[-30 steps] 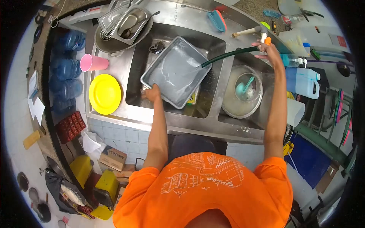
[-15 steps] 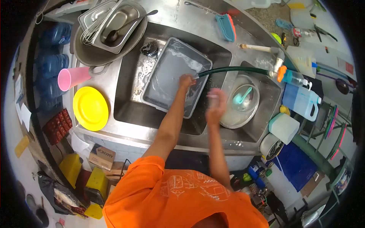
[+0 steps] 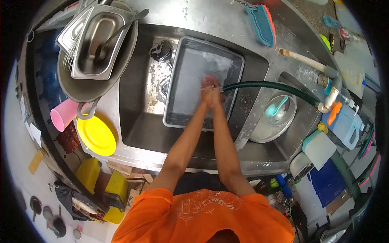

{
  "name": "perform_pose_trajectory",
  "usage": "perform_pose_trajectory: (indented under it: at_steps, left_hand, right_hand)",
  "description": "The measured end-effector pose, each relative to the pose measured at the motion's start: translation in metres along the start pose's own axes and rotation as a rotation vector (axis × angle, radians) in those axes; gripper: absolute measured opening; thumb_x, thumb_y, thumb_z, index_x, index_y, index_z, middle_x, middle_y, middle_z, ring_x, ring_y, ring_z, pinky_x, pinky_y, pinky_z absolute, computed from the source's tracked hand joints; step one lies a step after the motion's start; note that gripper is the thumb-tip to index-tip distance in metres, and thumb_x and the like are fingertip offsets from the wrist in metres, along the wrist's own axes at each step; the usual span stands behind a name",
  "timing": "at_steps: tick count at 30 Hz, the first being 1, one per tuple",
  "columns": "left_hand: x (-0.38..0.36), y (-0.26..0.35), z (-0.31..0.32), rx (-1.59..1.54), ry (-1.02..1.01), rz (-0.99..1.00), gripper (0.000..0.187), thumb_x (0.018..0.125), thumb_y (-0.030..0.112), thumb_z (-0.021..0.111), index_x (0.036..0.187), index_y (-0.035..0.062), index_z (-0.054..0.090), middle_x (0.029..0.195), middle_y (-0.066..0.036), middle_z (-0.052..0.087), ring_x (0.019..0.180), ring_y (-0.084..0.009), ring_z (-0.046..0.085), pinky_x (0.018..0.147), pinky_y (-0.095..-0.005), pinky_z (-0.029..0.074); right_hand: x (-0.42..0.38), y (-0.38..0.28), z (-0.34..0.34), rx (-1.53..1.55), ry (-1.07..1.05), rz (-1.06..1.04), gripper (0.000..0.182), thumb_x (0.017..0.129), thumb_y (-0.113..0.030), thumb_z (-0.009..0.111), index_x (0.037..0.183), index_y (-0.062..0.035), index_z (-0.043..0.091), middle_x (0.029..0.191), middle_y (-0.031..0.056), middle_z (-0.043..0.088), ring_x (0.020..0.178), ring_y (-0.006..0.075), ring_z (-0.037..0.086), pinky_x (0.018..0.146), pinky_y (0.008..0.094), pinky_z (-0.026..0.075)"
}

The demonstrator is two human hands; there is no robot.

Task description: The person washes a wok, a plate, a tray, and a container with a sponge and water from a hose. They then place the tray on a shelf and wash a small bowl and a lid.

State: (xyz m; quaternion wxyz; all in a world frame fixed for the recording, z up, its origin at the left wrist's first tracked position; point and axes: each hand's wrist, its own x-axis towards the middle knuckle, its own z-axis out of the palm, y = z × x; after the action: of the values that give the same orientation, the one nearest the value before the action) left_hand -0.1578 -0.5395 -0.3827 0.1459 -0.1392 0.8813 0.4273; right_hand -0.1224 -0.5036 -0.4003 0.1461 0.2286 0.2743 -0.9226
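Observation:
My left hand (image 3: 206, 92) and my right hand (image 3: 216, 97) are pressed together at the mouth of a dark green hose (image 3: 267, 84). Water from it runs over them, and their fingers overlap in a wet blur, so I cannot tell whether they grip anything. Beneath them a grey rectangular plastic tub (image 3: 178, 101) lies tilted in the large sink basin (image 3: 135, 109), with water and white suds inside.
A large metal pan (image 3: 67, 87) bears steel containers (image 3: 97, 44) at the left, by a pink cup (image 3: 60, 116) and yellow plate (image 3: 95, 135). Bowls (image 3: 263, 131) with a turquoise spoon (image 3: 277, 106) occupy the right basin. A teal brush (image 3: 260, 25) lies behind; a blue-liquid jug (image 3: 344, 127) stands right.
My right hand has come left from beside the tub to meet my left hand at the hose mouth. The camera view has shifted, and the hands are now together.

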Motion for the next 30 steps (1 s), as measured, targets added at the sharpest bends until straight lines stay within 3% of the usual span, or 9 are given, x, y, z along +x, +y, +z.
perform_pose_trajectory:
  at_steps: [1, 4, 7, 10, 15, 18, 22, 28, 30]
  left_hand:
    - [-0.011, 0.0, 0.007, -0.195, 0.212, 0.037, 0.045, 0.078, 0.035, 0.068, 0.107, 0.0029, 0.057, 0.104, -0.013, 0.064, 0.088, -0.0283, 0.063, 0.073, -0.0383, 0.051]
    - [-0.001, 0.052, -0.068, -0.364, -0.334, -0.261, 0.032, 0.085, 0.031, 0.06, 0.108, 0.0076, 0.059, 0.099, -0.016, 0.065, 0.09, -0.0309, 0.064, 0.074, -0.0401, 0.051]
    - [0.012, 0.052, -0.08, -0.339, -0.1, 0.011, 0.028, 0.076, 0.02, 0.07, 0.097, 0.004, 0.058, 0.088, -0.019, 0.066, 0.082, -0.0343, 0.064, 0.073, -0.0412, 0.05]
    - [0.013, 0.038, -0.098, -0.254, -0.025, 0.025, 0.022, 0.079, 0.017, 0.066, 0.095, 0.0039, 0.06, 0.088, -0.02, 0.066, 0.081, -0.0347, 0.064, 0.072, -0.0406, 0.05]
    - [0.01, 0.033, -0.155, -0.173, 0.009, -0.01, 0.02, 0.079, 0.012, 0.061, 0.099, 0.0063, 0.063, 0.089, -0.016, 0.067, 0.076, -0.0295, 0.066, 0.071, -0.0351, 0.052]
    - [0.001, 0.006, -0.159, -0.153, -0.009, 0.231, 0.018, 0.08, 0.012, 0.06, 0.097, 0.0067, 0.064, 0.089, -0.015, 0.068, 0.075, -0.0279, 0.066, 0.073, -0.0325, 0.052]
    - [-0.009, 0.017, -0.169, -0.274, -0.212, 0.062, 0.027, 0.082, 0.013, 0.061, 0.107, 0.004, 0.062, 0.101, -0.011, 0.067, 0.088, -0.0259, 0.066, 0.078, -0.0333, 0.051]
    - [-0.003, 0.058, -0.207, -0.129, 0.187, 0.235, 0.032, 0.077, 0.005, 0.058, 0.11, 0.0035, 0.059, 0.087, -0.016, 0.065, 0.077, -0.0333, 0.063, 0.072, -0.0381, 0.05]
    - [-0.002, 0.071, -0.239, 0.363, 0.669, 0.591, 0.036, 0.082, 0.006, 0.056, 0.118, 0.0038, 0.056, 0.088, -0.02, 0.063, 0.079, -0.0369, 0.061, 0.074, -0.0426, 0.049]
  right_hand:
    - [0.016, 0.023, -0.072, 0.304, -0.257, 0.075, 0.045, 0.095, -0.038, 0.046, 0.129, -0.0081, 0.046, 0.116, 0.0099, 0.053, 0.106, 0.0257, 0.053, 0.093, 0.0358, 0.041]
    - [-0.033, -0.065, 0.12, -0.228, 0.405, -0.195, 0.046, 0.096, -0.032, 0.047, 0.134, -0.0057, 0.045, 0.129, 0.0097, 0.05, 0.114, 0.0223, 0.049, 0.092, 0.0354, 0.041]
    - [-0.078, -0.064, 0.133, -0.174, 0.508, -0.062, 0.05, 0.096, -0.034, 0.049, 0.137, -0.0058, 0.041, 0.138, 0.0099, 0.043, 0.12, 0.0221, 0.045, 0.097, 0.0366, 0.039]
    - [-0.059, -0.113, 0.195, -0.719, 0.508, -0.24, 0.049, 0.097, -0.035, 0.05, 0.134, -0.005, 0.042, 0.133, 0.0094, 0.049, 0.118, 0.0223, 0.048, 0.099, 0.037, 0.04]
    - [-0.012, -0.126, 0.165, -0.716, 0.087, -0.199, 0.05, 0.095, -0.042, 0.052, 0.12, 0.0004, 0.05, 0.113, 0.0134, 0.063, 0.101, 0.0231, 0.062, 0.092, 0.0351, 0.047]
    - [-0.057, -0.119, 0.204, -0.59, 0.155, -0.053, 0.051, 0.095, -0.041, 0.052, 0.116, 0.0047, 0.052, 0.112, 0.019, 0.063, 0.104, 0.0255, 0.063, 0.094, 0.0366, 0.048]
    - [-0.058, -0.128, 0.209, -0.621, 0.148, 0.072, 0.05, 0.097, -0.035, 0.051, 0.11, 0.0131, 0.05, 0.112, 0.0239, 0.061, 0.107, 0.0304, 0.062, 0.099, 0.0373, 0.045]
    - [-0.057, -0.117, 0.2, -0.558, 0.186, 0.037, 0.049, 0.096, -0.033, 0.053, 0.109, 0.014, 0.051, 0.111, 0.0249, 0.061, 0.104, 0.0315, 0.063, 0.098, 0.0361, 0.046]
    - [-0.079, -0.127, 0.213, -0.575, 0.204, 0.106, 0.048, 0.096, -0.032, 0.052, 0.109, 0.0143, 0.051, 0.111, 0.0249, 0.061, 0.104, 0.0313, 0.063, 0.098, 0.0362, 0.046]
